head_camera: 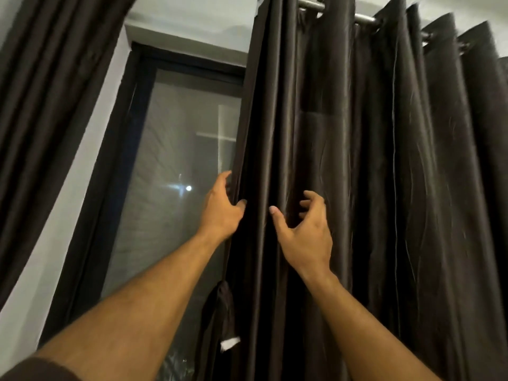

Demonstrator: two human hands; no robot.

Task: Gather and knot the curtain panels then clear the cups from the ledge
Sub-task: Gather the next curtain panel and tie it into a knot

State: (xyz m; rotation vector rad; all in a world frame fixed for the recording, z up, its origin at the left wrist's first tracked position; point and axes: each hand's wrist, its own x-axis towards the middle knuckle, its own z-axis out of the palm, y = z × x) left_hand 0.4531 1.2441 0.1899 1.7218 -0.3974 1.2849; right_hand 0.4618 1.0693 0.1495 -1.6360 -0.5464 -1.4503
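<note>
A dark brown satin curtain panel [371, 160] hangs in folds from a metal rod [310, 4] across the right half of the view. My left hand [222, 213] grips the panel's left edge, with the fingers behind the cloth and the thumb in front. My right hand [305, 232] is spread just to the right, its fingers bent against a fold of the same panel without clasping it. A second dark curtain panel [46, 105] hangs at the far left. No cups or ledge are in view.
Between the two panels is a dark-framed window [176, 160] with night outside and a small light. A loose bunch of curtain cloth with a white tag [229, 343] hangs low by the window. A pale wall strip [52, 243] runs beside the frame.
</note>
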